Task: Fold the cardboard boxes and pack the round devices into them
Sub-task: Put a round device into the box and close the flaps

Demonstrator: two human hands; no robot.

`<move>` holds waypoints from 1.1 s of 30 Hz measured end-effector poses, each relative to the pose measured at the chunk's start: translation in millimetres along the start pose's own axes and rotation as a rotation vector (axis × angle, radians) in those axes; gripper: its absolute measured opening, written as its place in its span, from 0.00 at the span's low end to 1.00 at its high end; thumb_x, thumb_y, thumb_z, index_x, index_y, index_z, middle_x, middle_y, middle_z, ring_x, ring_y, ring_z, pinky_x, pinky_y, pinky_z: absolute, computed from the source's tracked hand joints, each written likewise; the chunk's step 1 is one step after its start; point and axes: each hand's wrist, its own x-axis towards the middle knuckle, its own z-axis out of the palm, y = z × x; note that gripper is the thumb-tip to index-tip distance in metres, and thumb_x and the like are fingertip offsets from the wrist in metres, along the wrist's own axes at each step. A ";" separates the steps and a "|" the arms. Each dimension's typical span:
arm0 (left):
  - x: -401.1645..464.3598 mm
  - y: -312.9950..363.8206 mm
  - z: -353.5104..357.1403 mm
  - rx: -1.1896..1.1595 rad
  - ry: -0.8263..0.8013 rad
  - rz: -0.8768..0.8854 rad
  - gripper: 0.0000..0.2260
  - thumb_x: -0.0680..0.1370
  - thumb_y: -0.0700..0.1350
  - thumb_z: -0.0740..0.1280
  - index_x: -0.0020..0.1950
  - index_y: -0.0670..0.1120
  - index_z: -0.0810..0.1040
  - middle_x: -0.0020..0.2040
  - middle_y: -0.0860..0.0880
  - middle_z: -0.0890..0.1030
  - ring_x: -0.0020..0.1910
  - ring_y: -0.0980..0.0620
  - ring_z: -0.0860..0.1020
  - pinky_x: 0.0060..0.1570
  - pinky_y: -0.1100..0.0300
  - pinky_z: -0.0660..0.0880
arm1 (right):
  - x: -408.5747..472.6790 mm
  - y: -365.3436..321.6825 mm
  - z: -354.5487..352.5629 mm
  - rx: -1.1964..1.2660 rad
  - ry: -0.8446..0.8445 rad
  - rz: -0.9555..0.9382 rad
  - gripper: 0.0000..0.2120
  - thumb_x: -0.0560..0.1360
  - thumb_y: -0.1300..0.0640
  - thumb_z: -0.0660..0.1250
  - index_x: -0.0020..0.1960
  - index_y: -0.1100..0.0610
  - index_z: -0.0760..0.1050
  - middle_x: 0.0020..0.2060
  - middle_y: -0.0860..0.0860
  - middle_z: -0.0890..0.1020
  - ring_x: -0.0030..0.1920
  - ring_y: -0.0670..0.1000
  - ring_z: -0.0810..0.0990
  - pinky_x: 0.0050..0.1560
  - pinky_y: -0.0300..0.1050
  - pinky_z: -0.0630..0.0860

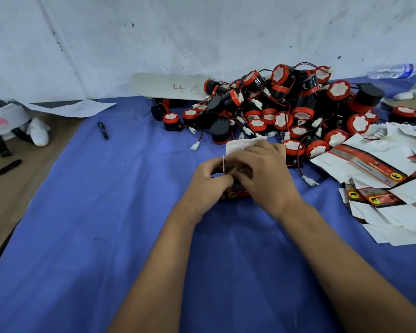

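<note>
The cardboard box [238, 150] sits near the middle of the blue cloth [106, 224] that covers the tabletop, held between both hands, with its white flaps standing up behind the fingers and a red-and-black printed side low toward the person. The left hand [208, 181] curls its fingers round the box's left edge, pinching a thin white flap that stands on end. The right hand [264, 174] lies over the top of the box with its fingers bent down onto it, gripping it.

Just behind the box, the pile of round devices [286, 104], black bodies with red caps and trailing wires with white plugs, spreads to the back wall; its nearest pieces lie close beside the right hand. To the right, a heap of flat unfolded boxes [382, 183] runs to the frame's edge. A white board [168, 88] marked in red leans at the pile's left end.

Left of the hands the cloth is open as far as its edge, where bare brown surface shows; a dark pen [103, 131] lies on that stretch. The cloth in front of the forearms carries nothing.
</note>
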 end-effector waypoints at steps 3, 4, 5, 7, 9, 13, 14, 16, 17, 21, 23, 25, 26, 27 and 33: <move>-0.3 0.8 -0.3 -0.009 -0.003 -0.001 0.14 0.70 0.42 0.63 0.50 0.53 0.83 0.37 0.58 0.82 0.33 0.60 0.77 0.32 0.64 0.74 | 0.5 -6.0 -0.7 0.063 -0.011 -0.031 0.09 0.70 0.64 0.77 0.46 0.53 0.85 0.41 0.46 0.85 0.47 0.53 0.81 0.57 0.49 0.66; -0.5 0.5 -0.9 -0.014 -0.004 -0.001 0.13 0.70 0.42 0.63 0.48 0.54 0.83 0.36 0.57 0.82 0.33 0.60 0.77 0.32 0.64 0.74 | 0.3 -7.2 -1.6 0.072 -0.028 -0.049 0.09 0.70 0.66 0.76 0.47 0.55 0.85 0.41 0.48 0.86 0.45 0.54 0.81 0.57 0.50 0.68; -0.5 0.0 -1.4 -0.019 -0.005 -0.003 0.13 0.70 0.41 0.63 0.46 0.56 0.83 0.36 0.57 0.82 0.33 0.60 0.77 0.33 0.64 0.74 | -0.2 -6.9 -3.2 0.082 -0.050 -0.061 0.10 0.71 0.67 0.75 0.49 0.56 0.85 0.41 0.49 0.86 0.44 0.54 0.82 0.57 0.51 0.69; 0.0 -1.0 -1.9 -0.018 0.002 -0.014 0.12 0.70 0.42 0.64 0.45 0.55 0.83 0.36 0.57 0.81 0.34 0.59 0.76 0.33 0.63 0.75 | -2.2 -3.6 -7.5 0.111 -0.090 -0.070 0.12 0.71 0.69 0.74 0.50 0.56 0.86 0.40 0.50 0.86 0.42 0.54 0.82 0.56 0.50 0.69; 1.5 -2.7 -2.0 -0.004 0.010 -0.026 0.13 0.69 0.43 0.64 0.50 0.51 0.83 0.38 0.56 0.83 0.35 0.59 0.77 0.35 0.62 0.75 | -4.6 -0.9 -10.3 0.137 -0.097 -0.066 0.13 0.69 0.72 0.74 0.48 0.56 0.86 0.37 0.50 0.85 0.38 0.52 0.79 0.55 0.47 0.69; 3.5 -5.7 -1.4 0.005 0.017 -0.038 0.15 0.69 0.44 0.65 0.53 0.48 0.83 0.40 0.56 0.84 0.36 0.59 0.79 0.36 0.63 0.76 | -5.1 -4.6 -5.4 0.111 -0.029 -0.027 0.13 0.68 0.72 0.75 0.44 0.56 0.86 0.34 0.49 0.84 0.37 0.52 0.79 0.52 0.44 0.68; 3.6 -6.3 -1.7 0.002 0.019 -0.039 0.15 0.69 0.44 0.65 0.54 0.48 0.83 0.40 0.56 0.84 0.37 0.60 0.79 0.36 0.64 0.76 | -4.7 -6.4 -4.2 0.104 -0.018 -0.027 0.12 0.67 0.72 0.75 0.43 0.56 0.86 0.34 0.50 0.84 0.37 0.53 0.80 0.52 0.44 0.69; 3.4 -7.5 -2.4 -0.002 0.027 -0.048 0.15 0.69 0.44 0.65 0.54 0.48 0.83 0.41 0.56 0.84 0.37 0.60 0.80 0.36 0.64 0.76 | -4.6 -6.2 -3.5 0.089 -0.020 -0.047 0.12 0.66 0.72 0.75 0.43 0.56 0.85 0.35 0.50 0.84 0.38 0.54 0.81 0.53 0.46 0.71; 3.4 -7.8 -2.5 -0.007 0.028 -0.053 0.15 0.69 0.44 0.65 0.53 0.48 0.83 0.40 0.56 0.84 0.37 0.59 0.80 0.36 0.63 0.76 | -5.0 -4.2 -4.4 0.077 -0.033 -0.057 0.12 0.67 0.70 0.75 0.44 0.55 0.85 0.37 0.50 0.84 0.41 0.54 0.81 0.55 0.48 0.71; 2.7 -5.4 -1.6 -0.052 0.033 -0.067 0.11 0.71 0.44 0.65 0.50 0.49 0.84 0.39 0.56 0.83 0.35 0.60 0.79 0.35 0.63 0.76 | -6.8 6.0 -11.6 0.083 -0.091 -0.075 0.11 0.75 0.60 0.70 0.56 0.51 0.84 0.51 0.43 0.85 0.57 0.47 0.80 0.67 0.53 0.64; 2.7 -4.8 -1.8 -0.056 0.037 -0.071 0.11 0.71 0.44 0.65 0.50 0.48 0.83 0.38 0.55 0.83 0.35 0.59 0.79 0.35 0.63 0.76 | -7.7 6.9 -13.4 0.083 -0.132 -0.070 0.14 0.74 0.59 0.70 0.58 0.49 0.82 0.53 0.39 0.83 0.60 0.44 0.77 0.71 0.55 0.60; 2.4 -5.2 -0.5 -0.047 0.043 -0.063 0.11 0.70 0.43 0.64 0.49 0.47 0.83 0.37 0.54 0.82 0.34 0.57 0.77 0.34 0.63 0.75 | -9.3 6.4 -13.4 0.112 -0.146 -0.051 0.18 0.70 0.63 0.74 0.58 0.49 0.82 0.52 0.40 0.82 0.60 0.42 0.76 0.71 0.54 0.60; 1.9 -5.3 0.9 -0.035 0.051 -0.060 0.11 0.70 0.44 0.64 0.49 0.48 0.83 0.37 0.54 0.82 0.35 0.57 0.77 0.34 0.63 0.74 | -10.4 6.4 -13.2 0.140 -0.131 -0.030 0.19 0.69 0.64 0.76 0.57 0.49 0.83 0.52 0.41 0.82 0.60 0.42 0.76 0.70 0.55 0.62; 1.6 -5.2 2.4 -0.016 0.066 -0.057 0.12 0.70 0.44 0.64 0.50 0.48 0.83 0.38 0.54 0.82 0.36 0.57 0.77 0.34 0.63 0.74 | -11.0 6.5 -13.2 0.161 -0.104 -0.010 0.17 0.69 0.64 0.76 0.55 0.49 0.84 0.50 0.42 0.83 0.59 0.43 0.76 0.68 0.56 0.64; 4.4 -5.8 1.5 0.099 0.244 0.002 0.11 0.74 0.43 0.65 0.52 0.50 0.84 0.45 0.54 0.85 0.46 0.54 0.82 0.42 0.59 0.77 | -11.6 16.8 -18.3 -0.065 -0.006 0.164 0.14 0.75 0.41 0.71 0.48 0.51 0.84 0.41 0.44 0.83 0.53 0.51 0.76 0.58 0.56 0.70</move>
